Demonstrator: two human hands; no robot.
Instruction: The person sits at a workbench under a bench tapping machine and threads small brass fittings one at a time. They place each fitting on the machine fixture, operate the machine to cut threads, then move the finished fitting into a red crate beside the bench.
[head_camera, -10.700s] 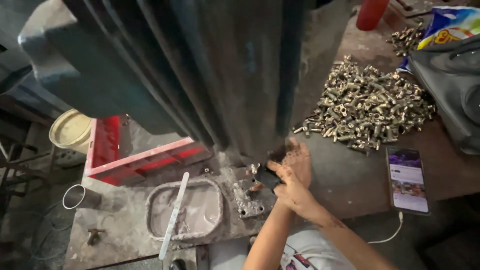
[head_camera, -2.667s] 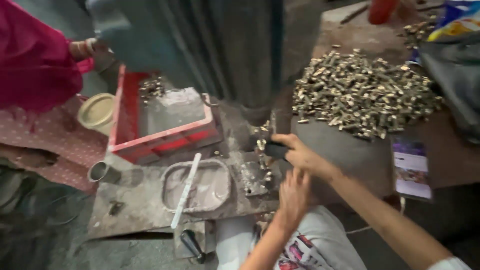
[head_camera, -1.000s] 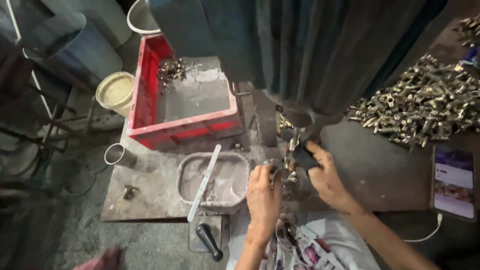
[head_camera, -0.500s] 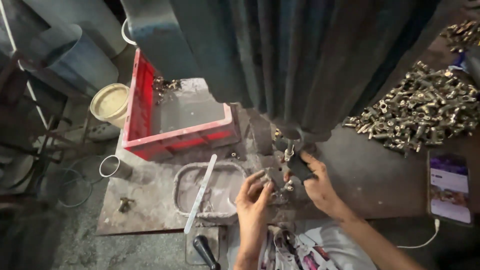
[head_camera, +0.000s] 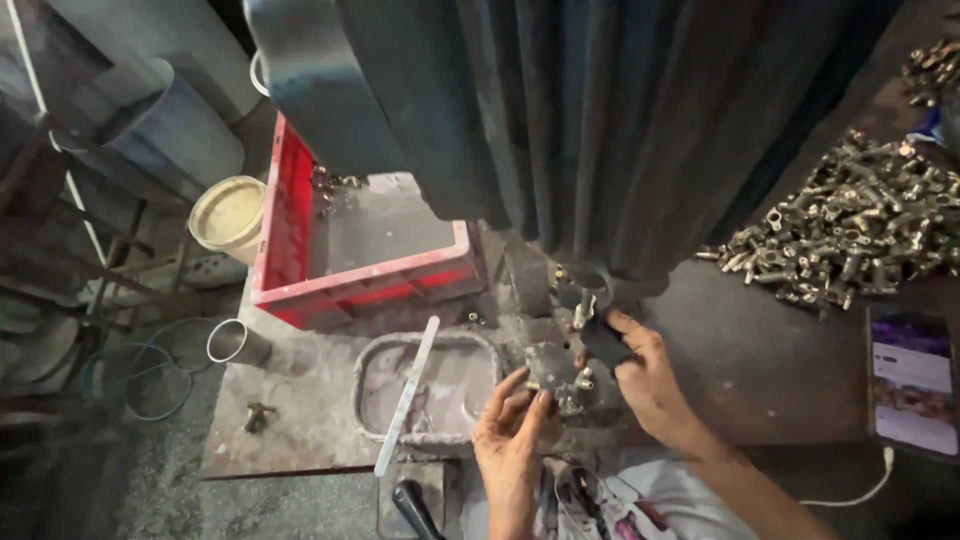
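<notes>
My left hand (head_camera: 510, 440) reaches up to a small grey metal fixture block (head_camera: 553, 368) under the big dark machine (head_camera: 600, 120), its fingertips touching the block's lower edge. A brass fitting (head_camera: 582, 312) stands upright just above the block. My right hand (head_camera: 648, 385) is closed round a black handle (head_camera: 603, 343) right beside that fitting. Whether the left hand grips the block or only rests on it is unclear.
A red plastic crate (head_camera: 350, 270) with a few brass parts stands at the back left. A shallow grey tray (head_camera: 425, 390) holds a flat white stick (head_camera: 408, 392). A heap of brass fittings (head_camera: 850, 240) lies at right, a phone (head_camera: 908, 380) below it. A cream bucket (head_camera: 228, 212) sits at left.
The view has shifted slightly. My left hand has stayed at the fixture block and my right hand remains on the black handle; a person in pink seen earlier at left is gone.
</notes>
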